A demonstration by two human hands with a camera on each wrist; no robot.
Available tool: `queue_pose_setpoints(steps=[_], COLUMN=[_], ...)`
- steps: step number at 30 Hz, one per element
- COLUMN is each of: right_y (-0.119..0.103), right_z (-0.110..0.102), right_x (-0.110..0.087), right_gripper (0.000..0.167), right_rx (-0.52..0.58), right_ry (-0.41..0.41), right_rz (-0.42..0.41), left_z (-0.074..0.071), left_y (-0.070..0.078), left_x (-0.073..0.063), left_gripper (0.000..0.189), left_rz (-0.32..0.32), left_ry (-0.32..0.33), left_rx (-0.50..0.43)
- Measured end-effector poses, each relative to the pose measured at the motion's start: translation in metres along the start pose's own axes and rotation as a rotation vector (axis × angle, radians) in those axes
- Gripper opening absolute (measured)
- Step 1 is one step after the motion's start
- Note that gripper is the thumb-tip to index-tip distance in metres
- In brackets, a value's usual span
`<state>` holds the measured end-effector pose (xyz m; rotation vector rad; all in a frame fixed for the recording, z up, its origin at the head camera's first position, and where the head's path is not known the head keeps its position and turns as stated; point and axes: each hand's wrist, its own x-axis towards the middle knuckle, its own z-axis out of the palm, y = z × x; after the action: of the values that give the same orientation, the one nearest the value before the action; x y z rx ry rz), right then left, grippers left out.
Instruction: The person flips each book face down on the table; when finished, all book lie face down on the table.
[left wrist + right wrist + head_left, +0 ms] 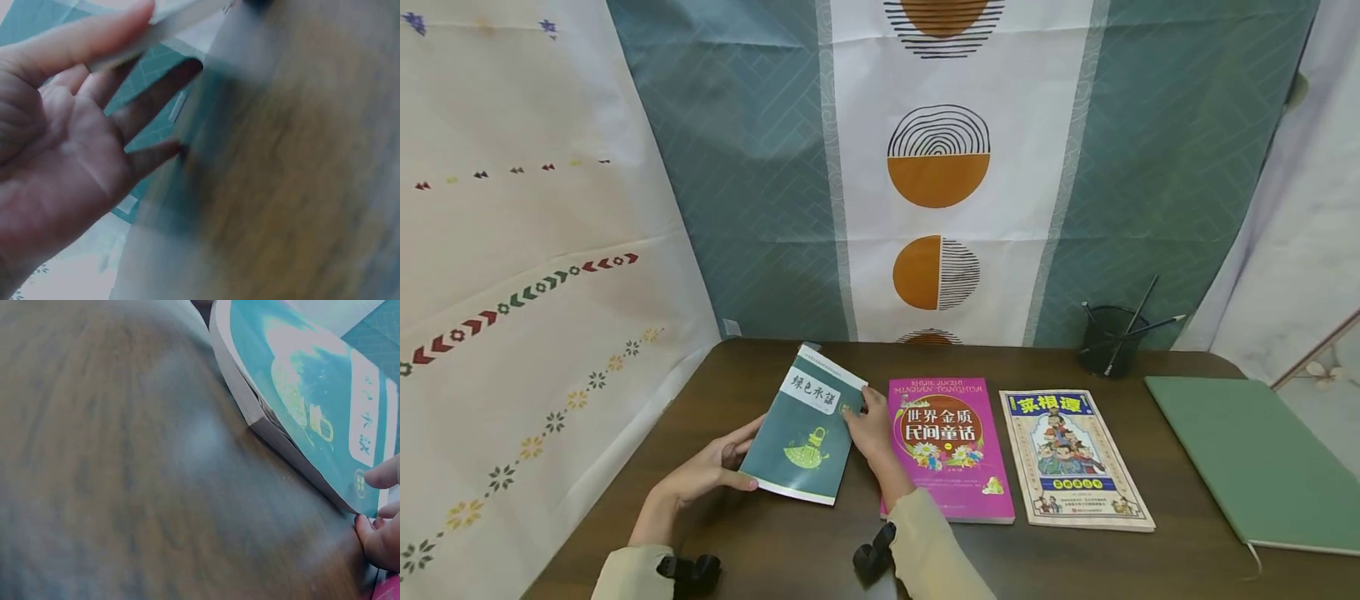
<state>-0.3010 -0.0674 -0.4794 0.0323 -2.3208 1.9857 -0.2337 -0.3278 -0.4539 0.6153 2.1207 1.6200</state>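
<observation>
A green paperback book (808,433) with a white title label is held at a slant over the left part of the table. My left hand (703,467) pinches its lower left edge, thumb at the corner; in the left wrist view the other fingers of that hand (81,144) spread out behind the book's edge (181,22). On the opposite side, my right hand (871,427) grips the upper right edge, thumb on the cover. The right wrist view shows the book (294,387) with its page edges toward the camera and the right fingertips (381,478) at its corner.
Right of the green book lie a pink book (951,492) and a cream book (1086,467) on the brown table (775,550). A black mesh pen holder (1101,342) with pencils stands at the back right. A large green folder-like sheet (1255,454) covers the right end.
</observation>
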Motion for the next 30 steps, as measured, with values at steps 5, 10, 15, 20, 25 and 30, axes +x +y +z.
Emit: queue_pose_setpoints(steps=[5, 10, 15, 20, 25, 30], right_y=[-0.005, -0.014, -0.016, -0.017, -0.032, -0.045], right_z=[-0.012, -0.02, -0.021, -0.021, -0.023, -0.025], right_x=[0.012, 0.02, 0.011, 0.002, 0.001, -0.001], right_gripper=[0.063, 0.069, 0.071, 0.07, 0.069, 0.068], right_rx=[0.084, 0.134, 0.163, 0.276, 0.463, 0.563], right_ry=[-0.019, -0.029, -0.127, -0.257, -0.344, -0.323], right_rz=[0.03, 0.047, 0.081, 0.1, 0.105, 0.085], left_z=[0.0, 0.004, 0.016, 0.026, 0.036, 0.048], left_y=[0.016, 0.036, 0.044, 0.046, 0.054, 0.063], left_x=[0.019, 0.033, 0.029, 0.021, 0.022, 0.028], left_gripper=[0.093, 0.089, 0.085, 0.082, 0.079, 0.079], left_rz=[0.021, 0.063, 0.105, 0.132, 0.162, 0.19], left_ry=[-0.008, 0.006, -0.007, -0.037, -0.051, -0.052], left_rx=[-0.013, 0.012, 0.012, 0.002, 0.024, 0.031])
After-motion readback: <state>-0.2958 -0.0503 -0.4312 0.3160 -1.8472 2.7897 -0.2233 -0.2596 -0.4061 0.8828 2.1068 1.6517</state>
